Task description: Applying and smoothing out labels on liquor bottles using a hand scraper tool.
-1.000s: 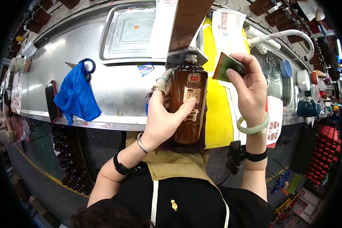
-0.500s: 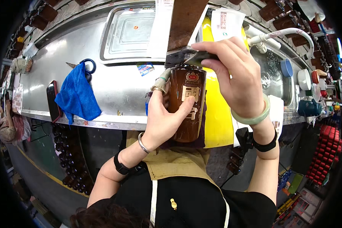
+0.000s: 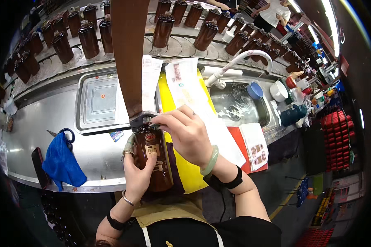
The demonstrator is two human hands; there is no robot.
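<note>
A brown glass bottle with pale raised lettering and a small red emblem leans toward me at the counter's front edge. My left hand is wrapped round its left side, thumb on the front, with pale fabric covering on the fingers. At the neck, my right hand is pinched closed; whatever its fingertips grip is hidden. A long brown strip comes down from the top of the picture to a dark fitting beside the bottle's neck. Under the bottle lies a dark cloth.
A blue cloth covers scissors at left, beside a phone. Behind are a steel tray, a yellow sheet, papers and a sink with a tap. Several bottles line a conveyor beyond.
The view has tilted up, bringing the conveyor bottles into sight. My right hand has lowered to the bottle's neck, and the dark flat blade it held no longer shows clearly. My left hand keeps its hold.
</note>
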